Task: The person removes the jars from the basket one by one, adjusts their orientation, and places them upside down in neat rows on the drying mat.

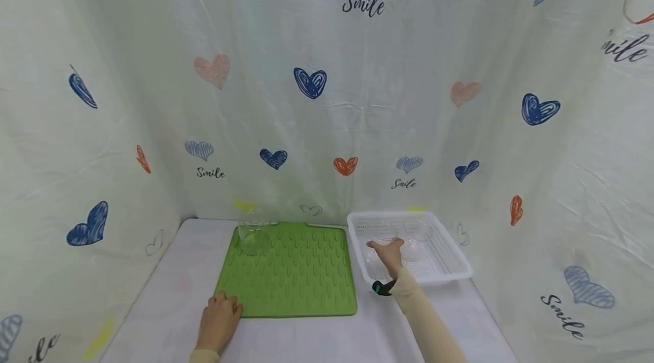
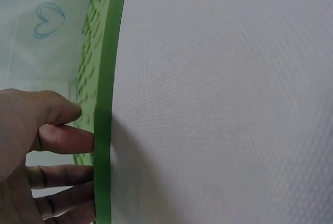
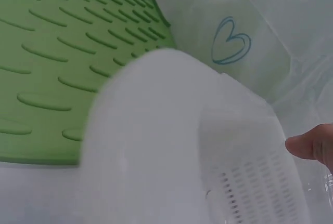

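Note:
My left hand (image 1: 218, 317) rests at the near left corner of a green ridged mat (image 1: 301, 272), its fingertips touching the rim; the fingers (image 2: 67, 140) appear in the left wrist view. My right hand (image 1: 390, 255) is over a white perforated plastic basket (image 1: 444, 278), thumb and fingers spread wide. Clear, cup-like pieces (image 1: 419, 232) lie inside the basket. One is faint by the right hand's fingertips; contact is hard to make out. A clear glass jar or cup (image 1: 254, 238) stands on the mat's far left part.
A white cloth (image 1: 291, 340) covers the table. A heart-printed curtain (image 1: 317, 124) hangs close behind the table and on both sides. The basket stands directly right of the mat. A black strap (image 1: 383, 288) is on the right wrist.

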`<state>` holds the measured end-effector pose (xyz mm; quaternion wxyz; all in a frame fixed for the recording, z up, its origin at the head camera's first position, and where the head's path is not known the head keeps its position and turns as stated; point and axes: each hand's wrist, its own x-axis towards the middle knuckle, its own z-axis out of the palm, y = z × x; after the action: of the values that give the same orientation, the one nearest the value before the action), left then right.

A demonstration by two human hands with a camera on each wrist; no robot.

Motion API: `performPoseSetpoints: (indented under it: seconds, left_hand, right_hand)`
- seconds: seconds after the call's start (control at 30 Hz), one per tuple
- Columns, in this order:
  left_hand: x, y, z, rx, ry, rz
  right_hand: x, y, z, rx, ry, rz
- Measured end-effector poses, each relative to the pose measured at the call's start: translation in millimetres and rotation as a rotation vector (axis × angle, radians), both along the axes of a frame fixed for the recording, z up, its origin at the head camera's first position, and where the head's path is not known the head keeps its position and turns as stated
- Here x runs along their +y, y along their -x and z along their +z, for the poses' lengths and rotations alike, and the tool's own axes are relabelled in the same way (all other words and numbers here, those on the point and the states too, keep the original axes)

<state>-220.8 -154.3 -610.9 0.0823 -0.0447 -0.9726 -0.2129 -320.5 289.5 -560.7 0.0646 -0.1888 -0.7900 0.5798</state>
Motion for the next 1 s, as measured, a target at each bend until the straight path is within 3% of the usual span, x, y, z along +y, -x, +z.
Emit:
performPoseSetpoints:
  seconds: [0.23,0.43,0.6,0.77,0.87,1.0]
  left_hand:
    - [0.1,-1.0,0.9,-0.034,-0.011,0.0]
    - [2.5,-2.6,10.3,-0.116,-0.064,-0.022]
    - [8.2,4.8,28.8,-0.18,-0.166,-0.059]
    - [25.2,16.7,53.6,-0.194,-0.385,-0.123]
    - [37.1,21.4,68.6,-0.176,-0.521,-0.175]
    - [52.2,24.5,84.9,-0.122,-0.609,-0.271]
  right_hand:
    - [-7,-13.0,7.1,0.073,-0.056,-0.006]
    - [-8,-27.8,15.8,0.15,-0.226,-0.057]
    - [-20,-44.2,31.9,0.23,-0.404,-0.085]
    - [-35,-54.1,45.5,0.406,-0.557,-0.08]
    - [-46,-58.2,53.8,0.541,-0.694,-0.054]
    - [-60,-66.0,62.8,0.712,-0.928,-0.003]
